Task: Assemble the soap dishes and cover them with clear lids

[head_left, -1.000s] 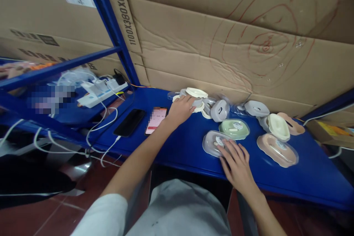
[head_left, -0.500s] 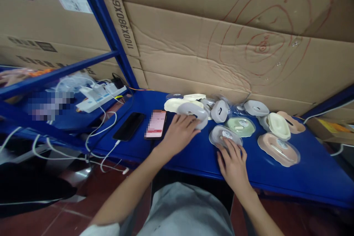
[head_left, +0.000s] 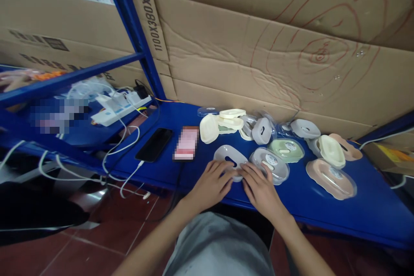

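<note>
Just in front of me, a grey oval plastic dish [head_left: 231,153] with a dark slot in its middle lies low over the blue table. My left hand [head_left: 211,183] has its fingers on the dish's near left edge, with the thumb at the front. My right hand [head_left: 262,189] holds the near right edge, its fingertips close to the left ones. A grey dish with a clear lid and a round label [head_left: 274,172] sits just beyond the right fingers. Behind it is a similar green dish [head_left: 287,150] with a clear lid.
Cream dishes [head_left: 209,129] and more grey pieces [head_left: 262,131] crowd the back edge. A pinkish lidded dish [head_left: 330,177] lies at right, near a cream dish [head_left: 332,151]. Two phones, one black [head_left: 154,144], one lit [head_left: 186,142], lie left, with cables and a power strip [head_left: 121,110].
My left hand has brought the grey oval dish nearer from the back pile. My right hand has moved left off the lidded grey dish onto the oval one's edge.
</note>
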`<control>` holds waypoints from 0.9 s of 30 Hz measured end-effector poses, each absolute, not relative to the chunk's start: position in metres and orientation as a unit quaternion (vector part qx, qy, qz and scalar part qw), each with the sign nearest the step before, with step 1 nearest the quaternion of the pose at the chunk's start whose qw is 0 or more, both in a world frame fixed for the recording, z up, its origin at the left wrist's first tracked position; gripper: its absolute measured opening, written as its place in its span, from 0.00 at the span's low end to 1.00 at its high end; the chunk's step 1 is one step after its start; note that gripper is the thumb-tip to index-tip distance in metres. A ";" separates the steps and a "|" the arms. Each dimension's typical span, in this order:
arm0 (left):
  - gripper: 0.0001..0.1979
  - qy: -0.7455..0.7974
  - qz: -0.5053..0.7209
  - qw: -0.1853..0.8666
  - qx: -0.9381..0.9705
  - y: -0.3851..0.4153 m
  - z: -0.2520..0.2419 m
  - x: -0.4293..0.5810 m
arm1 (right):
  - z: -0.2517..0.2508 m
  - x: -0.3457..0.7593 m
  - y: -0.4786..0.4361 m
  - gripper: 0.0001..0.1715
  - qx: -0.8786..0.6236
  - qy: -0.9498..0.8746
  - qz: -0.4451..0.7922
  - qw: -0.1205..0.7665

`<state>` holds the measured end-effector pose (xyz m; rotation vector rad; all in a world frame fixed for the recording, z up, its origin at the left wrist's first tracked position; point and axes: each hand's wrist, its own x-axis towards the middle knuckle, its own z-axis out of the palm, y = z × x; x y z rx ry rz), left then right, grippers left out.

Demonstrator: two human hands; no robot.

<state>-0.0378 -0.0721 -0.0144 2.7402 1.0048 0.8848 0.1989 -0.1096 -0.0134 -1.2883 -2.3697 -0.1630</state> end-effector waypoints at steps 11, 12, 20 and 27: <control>0.11 0.363 0.315 0.074 0.874 -0.090 -0.031 -0.056 | 0.027 0.156 -0.031 0.28 -0.425 -0.879 -0.085 0.197; 0.10 0.364 0.318 0.075 0.872 -0.091 -0.031 -0.057 | 0.029 0.145 -0.019 0.28 -0.419 -0.885 -0.096 0.181; 0.10 0.361 0.324 0.074 0.871 -0.087 -0.031 -0.060 | 0.027 0.100 0.043 0.17 -0.401 -0.904 -0.109 0.098; 0.09 0.290 0.434 0.024 0.852 -0.123 -0.016 -0.082 | 0.039 0.172 -0.014 0.17 -0.401 -0.898 -0.031 0.181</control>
